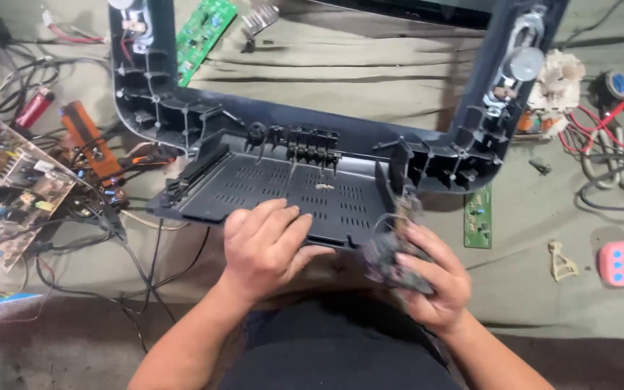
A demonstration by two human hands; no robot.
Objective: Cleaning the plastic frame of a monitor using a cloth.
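Plastic was the main material before you: a dark grey monitor frame (312, 137) lay face down on the grey-green cloth (370, 72), with ribs and small posts along its inner edges and a flat slotted panel (290, 191) at the near side. Your left hand (265, 245) rested on the front edge of that panel, the fingers bent and pressing on it, not closed around anything. Your right hand (431, 278) was clenched around a dusty dark part (391, 253), blurred, so you could not tell its exact shape; it sat just beside the right corner of the panel. An oval metal speaker (518, 61) was fixed in the right arm of the frame. A green circuit board (204, 32) lay at the top left, and a narrow green board (478, 217) lay right of the frame. A small pink timer (621, 262) with rounded corners sat far right on the cloth. A brown circuit board (9, 188) with wires lay at the left.
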